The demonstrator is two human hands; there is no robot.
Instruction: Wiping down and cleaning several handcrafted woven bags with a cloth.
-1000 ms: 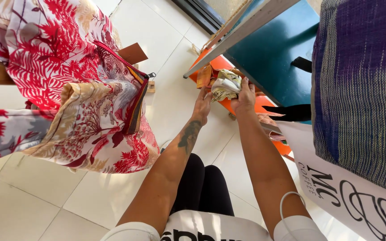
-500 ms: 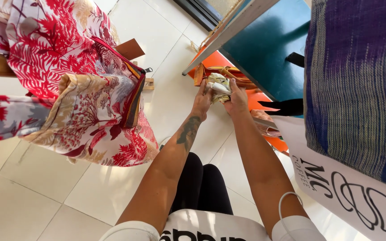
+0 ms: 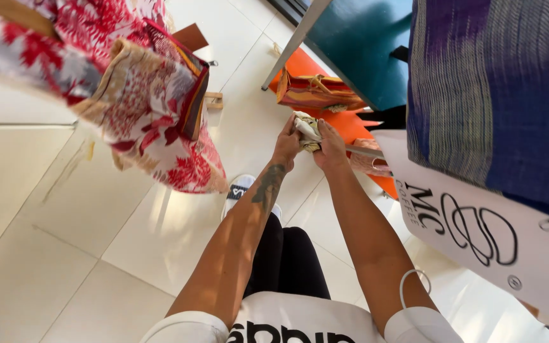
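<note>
Both hands now lift the crumpled pale cloth [image 3: 306, 130] clear of the orange bag [image 3: 316, 92], nearer the body. Left hand [image 3: 286, 147] and right hand [image 3: 330, 149] pinch it between them, so it looks freed for handling.

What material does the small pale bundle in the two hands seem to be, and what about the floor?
The pale bundle, held by the left hand and the right hand, looks like soft cloth, matte: it is crumpled into folds. Paper cannot be ruled out. The floor looks like glazed ceramic tile, glossy: straight joint lines and bright reflections show.
</note>
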